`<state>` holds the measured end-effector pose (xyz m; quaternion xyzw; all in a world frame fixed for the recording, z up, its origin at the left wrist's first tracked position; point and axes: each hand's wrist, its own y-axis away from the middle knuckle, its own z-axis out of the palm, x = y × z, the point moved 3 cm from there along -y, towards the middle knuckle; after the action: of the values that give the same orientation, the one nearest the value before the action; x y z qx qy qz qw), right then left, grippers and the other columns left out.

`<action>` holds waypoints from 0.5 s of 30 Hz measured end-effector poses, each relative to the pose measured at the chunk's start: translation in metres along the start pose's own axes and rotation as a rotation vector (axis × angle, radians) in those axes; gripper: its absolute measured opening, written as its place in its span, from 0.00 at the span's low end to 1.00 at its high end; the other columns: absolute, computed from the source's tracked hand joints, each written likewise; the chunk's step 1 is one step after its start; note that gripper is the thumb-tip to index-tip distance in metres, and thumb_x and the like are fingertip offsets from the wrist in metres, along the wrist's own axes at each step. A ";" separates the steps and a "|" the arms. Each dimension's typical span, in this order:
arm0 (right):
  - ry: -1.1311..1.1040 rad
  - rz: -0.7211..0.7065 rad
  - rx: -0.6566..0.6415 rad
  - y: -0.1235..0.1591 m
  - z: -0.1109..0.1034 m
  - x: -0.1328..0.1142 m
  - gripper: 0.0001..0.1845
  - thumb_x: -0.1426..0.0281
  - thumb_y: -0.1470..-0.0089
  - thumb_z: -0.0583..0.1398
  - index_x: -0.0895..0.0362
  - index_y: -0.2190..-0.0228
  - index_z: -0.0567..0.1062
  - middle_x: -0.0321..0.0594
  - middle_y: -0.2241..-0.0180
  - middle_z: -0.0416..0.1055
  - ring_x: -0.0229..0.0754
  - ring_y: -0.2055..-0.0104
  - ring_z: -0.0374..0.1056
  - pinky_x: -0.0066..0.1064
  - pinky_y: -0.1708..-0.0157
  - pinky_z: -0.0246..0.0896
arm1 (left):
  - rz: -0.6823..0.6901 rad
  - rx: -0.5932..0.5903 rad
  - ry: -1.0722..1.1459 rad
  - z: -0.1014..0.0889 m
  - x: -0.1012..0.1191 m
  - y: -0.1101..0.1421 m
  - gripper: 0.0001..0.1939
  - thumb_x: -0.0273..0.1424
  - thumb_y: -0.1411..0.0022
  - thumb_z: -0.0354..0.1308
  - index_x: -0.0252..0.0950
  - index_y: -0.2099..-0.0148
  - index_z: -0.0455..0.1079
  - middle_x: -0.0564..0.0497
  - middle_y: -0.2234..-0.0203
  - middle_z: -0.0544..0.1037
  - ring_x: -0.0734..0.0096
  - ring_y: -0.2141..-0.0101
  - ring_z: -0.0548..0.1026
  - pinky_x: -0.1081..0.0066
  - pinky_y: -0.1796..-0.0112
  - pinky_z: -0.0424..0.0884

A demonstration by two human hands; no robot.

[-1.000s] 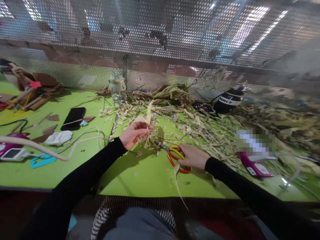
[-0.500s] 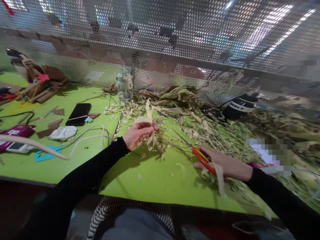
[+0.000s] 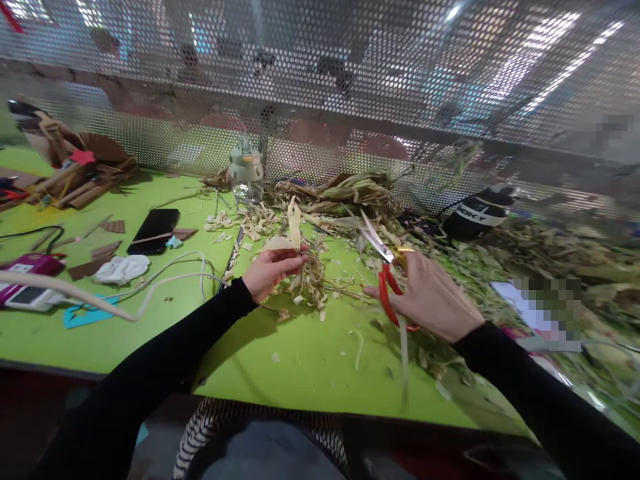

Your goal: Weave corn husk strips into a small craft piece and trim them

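My left hand (image 3: 273, 270) is closed in a pinch on a pale dried corn husk (image 3: 294, 227), whose strips stand up above the fingers. Shredded husk pieces (image 3: 311, 283) hang or lie just beyond the fingertips. My right hand (image 3: 435, 293) grips red-handled scissors (image 3: 387, 280), with the blades parted and pointing away to the upper left. From the scissors' handle a pale strip (image 3: 404, 353) with a white tape on it hangs down, slightly blurred. A gap separates the blades from the husk in my left hand.
Husk scraps (image 3: 260, 223) are strewn across the green table (image 3: 300, 367). At the back stand a clear bottle (image 3: 247, 173) and a dark bottle (image 3: 480, 213), before a perforated metal screen (image 3: 300, 80). A phone (image 3: 154, 231), cables and a purple device (image 3: 33, 273) lie left.
My right hand has moved left and up, and the scissors' blades have opened. The left hand still pinches the husk in about the same place.
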<state>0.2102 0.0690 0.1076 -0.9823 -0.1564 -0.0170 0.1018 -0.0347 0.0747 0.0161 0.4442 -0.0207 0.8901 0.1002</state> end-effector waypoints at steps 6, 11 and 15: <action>-0.059 0.075 0.176 -0.012 -0.004 0.001 0.31 0.47 0.52 0.55 0.62 0.59 0.66 0.55 0.62 0.66 0.57 0.59 0.62 0.47 0.61 0.59 | -0.007 0.000 0.005 -0.001 0.000 0.001 0.16 0.27 0.57 0.70 0.34 0.62 0.77 0.49 0.67 0.80 0.73 0.65 0.75 0.73 0.61 0.67; -0.813 -0.027 -0.477 0.004 0.009 -0.019 0.30 0.40 0.52 0.51 0.55 0.68 0.66 0.40 0.72 0.63 0.41 0.74 0.61 0.38 0.73 0.64 | 0.018 -0.014 0.001 0.001 0.001 0.001 0.17 0.28 0.57 0.70 0.34 0.61 0.77 0.49 0.68 0.80 0.71 0.64 0.75 0.72 0.59 0.67; -1.113 -0.052 -0.657 0.028 0.025 -0.035 0.30 0.41 0.52 0.54 0.55 0.65 0.67 0.36 0.74 0.61 0.37 0.76 0.62 0.32 0.77 0.64 | 0.057 0.010 0.003 -0.001 0.002 0.000 0.17 0.28 0.56 0.69 0.35 0.60 0.77 0.49 0.68 0.80 0.73 0.64 0.75 0.73 0.59 0.67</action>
<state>0.1853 0.0377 0.0757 -0.8200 -0.1963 0.4455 -0.3009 -0.0361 0.0749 0.0169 0.4425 -0.0286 0.8934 0.0724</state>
